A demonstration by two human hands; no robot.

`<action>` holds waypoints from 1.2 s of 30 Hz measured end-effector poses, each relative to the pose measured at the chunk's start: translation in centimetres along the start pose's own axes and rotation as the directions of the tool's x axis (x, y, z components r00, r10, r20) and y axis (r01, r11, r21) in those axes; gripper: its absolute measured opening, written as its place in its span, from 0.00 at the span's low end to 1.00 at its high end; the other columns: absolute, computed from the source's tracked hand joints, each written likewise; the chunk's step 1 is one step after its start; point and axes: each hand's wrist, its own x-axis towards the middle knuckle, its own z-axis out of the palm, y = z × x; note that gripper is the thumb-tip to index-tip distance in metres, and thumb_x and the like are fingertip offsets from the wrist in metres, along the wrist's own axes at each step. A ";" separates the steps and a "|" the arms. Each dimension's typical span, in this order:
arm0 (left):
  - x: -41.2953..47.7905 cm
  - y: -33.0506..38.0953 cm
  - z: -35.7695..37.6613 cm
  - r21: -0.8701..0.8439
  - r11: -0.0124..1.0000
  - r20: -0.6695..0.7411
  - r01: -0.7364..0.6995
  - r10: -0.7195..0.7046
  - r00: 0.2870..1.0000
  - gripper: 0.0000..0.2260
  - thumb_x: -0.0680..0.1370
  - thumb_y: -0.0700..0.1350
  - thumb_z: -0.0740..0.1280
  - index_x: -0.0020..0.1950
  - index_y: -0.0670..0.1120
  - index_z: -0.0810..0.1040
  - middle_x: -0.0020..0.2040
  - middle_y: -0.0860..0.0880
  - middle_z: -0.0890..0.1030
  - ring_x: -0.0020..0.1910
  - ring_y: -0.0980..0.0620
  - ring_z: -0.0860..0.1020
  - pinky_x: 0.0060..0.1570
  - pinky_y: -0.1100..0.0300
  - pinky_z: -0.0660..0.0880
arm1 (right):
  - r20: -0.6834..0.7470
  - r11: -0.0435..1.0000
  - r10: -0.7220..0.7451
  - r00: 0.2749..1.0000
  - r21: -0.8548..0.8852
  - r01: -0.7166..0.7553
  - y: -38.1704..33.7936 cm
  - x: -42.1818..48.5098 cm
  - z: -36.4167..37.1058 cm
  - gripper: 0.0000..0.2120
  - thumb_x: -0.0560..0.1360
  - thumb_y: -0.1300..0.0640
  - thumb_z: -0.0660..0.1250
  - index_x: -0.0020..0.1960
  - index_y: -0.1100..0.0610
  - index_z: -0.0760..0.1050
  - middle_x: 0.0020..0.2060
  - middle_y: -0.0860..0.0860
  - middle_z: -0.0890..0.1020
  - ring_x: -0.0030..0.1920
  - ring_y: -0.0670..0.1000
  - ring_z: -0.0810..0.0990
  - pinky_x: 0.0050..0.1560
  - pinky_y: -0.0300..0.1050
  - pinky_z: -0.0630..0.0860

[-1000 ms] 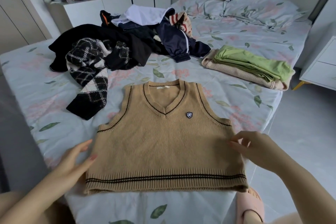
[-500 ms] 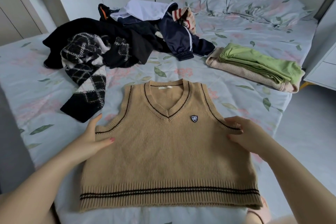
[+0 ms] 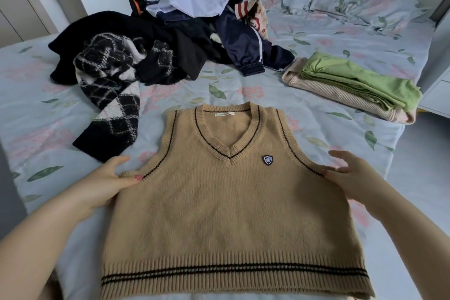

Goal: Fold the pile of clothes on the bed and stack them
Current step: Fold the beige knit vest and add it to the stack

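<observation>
**Bed (image 3: 48,114) edge: vest (image 3: 231,214) spread flat**

My left hand (image 3: 107,180) and right hand (image 3: 348,178) touch its armhole corners, each grip wide, holding nothing. I judge the fold starts next: pinch 1 side, carry it across the middle.

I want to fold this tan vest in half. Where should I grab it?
Best grip: the ribbed armhole corners of the tan vest, one from each side. It lies flat, face up, so those outer edges are probably easiest to pinch.
</observation>
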 end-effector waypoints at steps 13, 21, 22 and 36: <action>-0.6 0.4 -0.7 0.011 0.998 -0.019 0.056 -0.056 0.998 0.23 0.78 0.35 0.68 0.71 0.47 0.70 0.46 0.39 0.80 0.41 0.47 0.76 0.45 0.57 0.69 | -0.024 0.996 0.007 1.000 -0.085 -0.009 -0.4 0.1 -0.3 0.20 0.76 0.63 0.69 0.66 0.52 0.74 0.46 0.59 0.82 0.44 0.61 0.80 0.45 0.52 0.79; -1.0 0.4 -0.5 0.038 0.997 -0.051 0.074 -0.072 0.996 0.22 0.78 0.41 0.70 0.70 0.46 0.69 0.39 0.44 0.79 0.27 0.55 0.77 0.26 0.64 0.72 | -0.051 0.955 -0.037 0.998 -0.295 0.020 -0.5 0.6 0.2 0.19 0.75 0.58 0.71 0.65 0.56 0.75 0.47 0.54 0.79 0.49 0.58 0.78 0.46 0.46 0.73; -1.1 0.2 -0.7 0.041 0.995 -0.037 0.092 -0.090 0.995 0.24 0.76 0.43 0.72 0.70 0.46 0.68 0.41 0.43 0.80 0.29 0.54 0.77 0.27 0.63 0.74 | -0.056 0.943 -0.049 0.997 -0.333 0.027 -0.6 0.6 0.3 0.20 0.74 0.56 0.72 0.65 0.57 0.75 0.47 0.54 0.78 0.50 0.57 0.77 0.47 0.46 0.71; -1.7 -1.3 1.0 0.258 0.956 0.087 -0.139 0.121 0.989 0.07 0.80 0.46 0.67 0.57 0.53 0.81 0.51 0.55 0.85 0.56 0.52 0.80 0.66 0.53 0.72 | 0.219 0.503 -0.561 0.798 -0.676 0.539 -5.4 -1.2 12.7 0.27 0.83 0.45 0.46 0.81 0.49 0.48 0.80 0.43 0.49 0.80 0.49 0.46 0.77 0.58 0.45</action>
